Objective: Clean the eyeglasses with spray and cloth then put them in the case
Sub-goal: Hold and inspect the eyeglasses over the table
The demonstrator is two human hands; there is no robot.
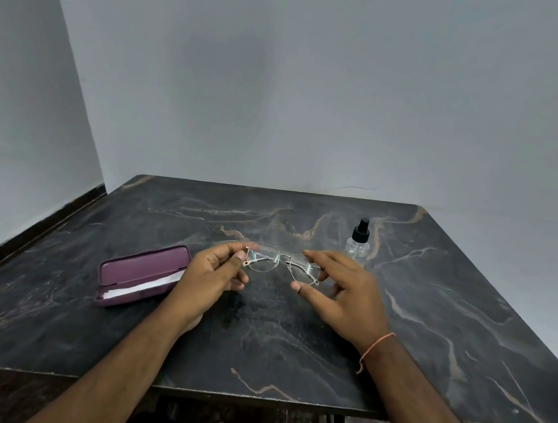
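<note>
Eyeglasses (282, 263): thin metal wire frame, pale gold tone; clear lenses throwing glossy greenish glare. Case (142, 274): maroon shell, smooth, showing soft satin sheen; white cloth (145, 287) lying inside, matt. Spray bottle (358, 243): clear plastic body, matt black plastic nozzle. Table (432, 313): dark marble-look top with tan veins, smooth, reflecting dully. Wall (317, 94): painted, matt. Thread band (375, 347) on right wrist: orange, fibrous.

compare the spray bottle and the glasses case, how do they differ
The spray bottle stands upright with a black nozzle on top; the case lies flat with its lid open. The bottle is clear, the case maroon. The bottle sits right of the eyeglasses, the case left. Both rest on the table, untouched.
</note>
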